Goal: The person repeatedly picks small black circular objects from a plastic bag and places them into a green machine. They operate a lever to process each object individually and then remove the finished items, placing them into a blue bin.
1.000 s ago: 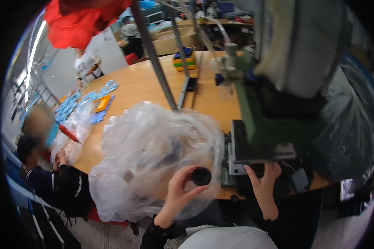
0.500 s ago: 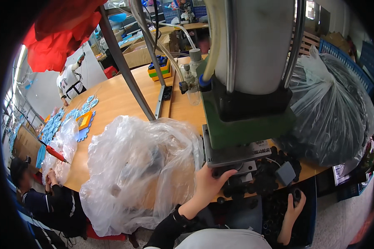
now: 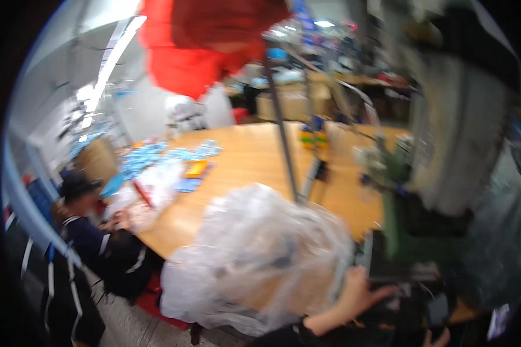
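The picture is smeared by motion. My left hand (image 3: pixel 359 298) is at the near left side of a green press (image 3: pixel 396 231), its thumb stretched away from the fingers toward the dark plate (image 3: pixel 382 260) of the press. I can make out nothing in that hand. Only some fingers of my right hand (image 3: pixel 438 339) show at the lower edge, below a small grey box (image 3: pixel 437 310); whether they hold anything cannot be seen. To the left of my left hand lies a big crumpled clear plastic bag (image 3: pixel 243 248) with something greyish inside.
A person (image 3: pixel 98 231) sits at the left by a wooden table (image 3: pixel 243 150) with light blue pieces (image 3: pixel 145 159). A metal pole (image 3: pixel 281 127) rises behind the bag. Red cloth (image 3: pixel 185 63) hangs above. A large filled plastic bag (image 3: pixel 498 231) stands at right.
The view has swung left, so everything sits further right and lower in the picture. My left hand stays by the press. My right hand, earlier around a black round part, is mostly out of view.
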A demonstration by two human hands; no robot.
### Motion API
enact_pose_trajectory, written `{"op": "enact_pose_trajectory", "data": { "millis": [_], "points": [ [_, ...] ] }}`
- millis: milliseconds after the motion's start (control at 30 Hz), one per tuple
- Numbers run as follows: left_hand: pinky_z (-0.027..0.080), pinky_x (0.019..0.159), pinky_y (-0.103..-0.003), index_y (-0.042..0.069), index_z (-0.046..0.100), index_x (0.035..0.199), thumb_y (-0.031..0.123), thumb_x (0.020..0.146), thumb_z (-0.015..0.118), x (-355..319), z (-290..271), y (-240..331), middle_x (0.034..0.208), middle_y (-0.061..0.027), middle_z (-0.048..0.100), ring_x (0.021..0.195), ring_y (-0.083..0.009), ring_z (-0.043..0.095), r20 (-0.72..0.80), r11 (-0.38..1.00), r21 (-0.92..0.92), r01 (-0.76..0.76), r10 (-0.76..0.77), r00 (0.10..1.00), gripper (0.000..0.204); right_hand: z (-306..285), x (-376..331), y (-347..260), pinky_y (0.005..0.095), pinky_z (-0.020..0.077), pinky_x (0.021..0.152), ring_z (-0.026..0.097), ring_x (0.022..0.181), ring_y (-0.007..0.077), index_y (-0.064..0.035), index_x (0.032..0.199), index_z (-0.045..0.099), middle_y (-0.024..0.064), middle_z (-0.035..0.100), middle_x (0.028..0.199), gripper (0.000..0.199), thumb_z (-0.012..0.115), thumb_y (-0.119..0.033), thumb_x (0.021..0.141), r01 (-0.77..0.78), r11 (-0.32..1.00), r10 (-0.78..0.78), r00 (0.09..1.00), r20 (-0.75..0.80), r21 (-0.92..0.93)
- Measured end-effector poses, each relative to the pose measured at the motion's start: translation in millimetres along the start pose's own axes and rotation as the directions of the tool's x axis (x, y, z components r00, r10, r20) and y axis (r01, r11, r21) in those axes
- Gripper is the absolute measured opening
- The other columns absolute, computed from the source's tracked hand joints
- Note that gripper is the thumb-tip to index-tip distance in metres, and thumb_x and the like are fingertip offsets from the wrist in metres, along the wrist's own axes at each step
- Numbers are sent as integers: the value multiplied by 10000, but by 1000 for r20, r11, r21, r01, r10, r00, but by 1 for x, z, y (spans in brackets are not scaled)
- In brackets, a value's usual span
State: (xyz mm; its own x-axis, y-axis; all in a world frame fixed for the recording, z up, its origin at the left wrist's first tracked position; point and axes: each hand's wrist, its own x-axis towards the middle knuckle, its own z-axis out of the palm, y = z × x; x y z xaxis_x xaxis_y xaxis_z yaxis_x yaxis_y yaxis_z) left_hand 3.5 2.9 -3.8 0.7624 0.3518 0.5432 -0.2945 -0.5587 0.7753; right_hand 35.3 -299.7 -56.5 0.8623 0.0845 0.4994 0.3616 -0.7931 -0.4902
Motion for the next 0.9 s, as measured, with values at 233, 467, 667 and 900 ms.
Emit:
{"op": "enact_pose_trajectory", "data": {
  "millis": [233,467,667,900],
  "points": [
    [337,940,-382,82,550,1143,348,732,714,-16,-3,-7,1115,-128,555,1060,-293,500,63,960,277,-36,19,998,516,54,40,32,439,430,863,527,1041,378,33,1175,523,225,548,1145,452,648,-223,825,347,929,-338,937,88,-130],
    [443,844,-350,52,508,1218,207,755,713,-53,-89,-21,1132,-171,565,1029,-314,537,41,997,62,-40,38,998,530,86,41,27,456,429,847,504,1124,321,-45,1210,541,136,548,1221,464,542,-370,879,436,798,-396,900,183,-416],
    [463,805,-329,33,647,992,207,836,626,-45,-230,-114,969,-135,653,904,-230,611,-303,773,383,506,-412,859,234,72,38,43,476,416,873,500,1136,315,-41,1210,545,130,536,1241,507,532,-425,879,321,821,-250,946,208,-473],
    [462,832,-365,64,673,954,323,797,586,14,-457,-196,957,-153,657,947,-277,613,-543,456,732,506,-57,838,316,59,39,-30,405,445,835,575,939,386,97,1154,522,266,592,1045,424,604,-202,865,383,923,-385,920,-73,-40]
  ]
}}
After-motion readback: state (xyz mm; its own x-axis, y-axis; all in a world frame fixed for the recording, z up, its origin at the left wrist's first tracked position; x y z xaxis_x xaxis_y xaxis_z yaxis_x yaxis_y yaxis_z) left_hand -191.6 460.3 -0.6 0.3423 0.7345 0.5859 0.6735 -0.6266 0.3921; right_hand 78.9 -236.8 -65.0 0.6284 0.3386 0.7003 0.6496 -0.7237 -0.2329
